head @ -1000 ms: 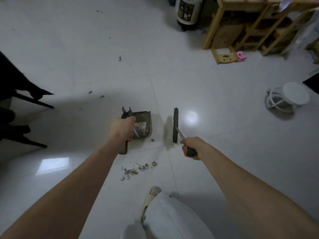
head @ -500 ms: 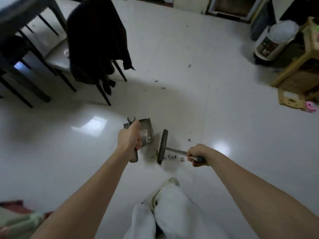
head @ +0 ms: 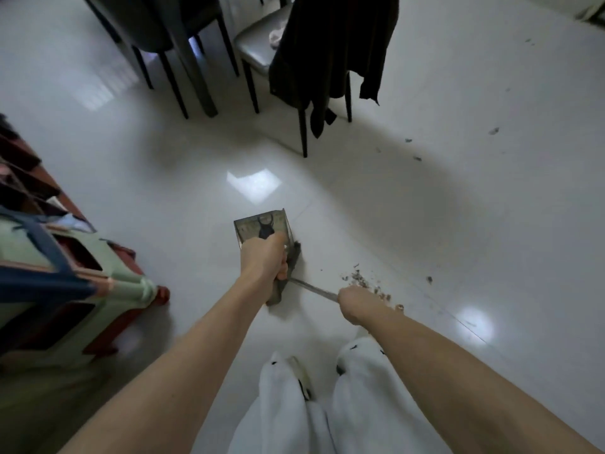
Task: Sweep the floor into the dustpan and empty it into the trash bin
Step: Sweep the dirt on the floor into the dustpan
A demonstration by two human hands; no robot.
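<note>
Since half a second ago the brush has been drawn up against the right side of the dustpan, where a gap was seen before. The dustpan's handle is gripped by the left hand, and the brush's metal handle is gripped by the right hand. A line of debris is left on the white floor just right of the dustpan, and a chair draped with dark cloth is seen well beyond the dustpan.

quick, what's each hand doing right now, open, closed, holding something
Left hand: closed, fingers curled round the dustpan handle.
Right hand: closed, gripping the brush handle.
</note>
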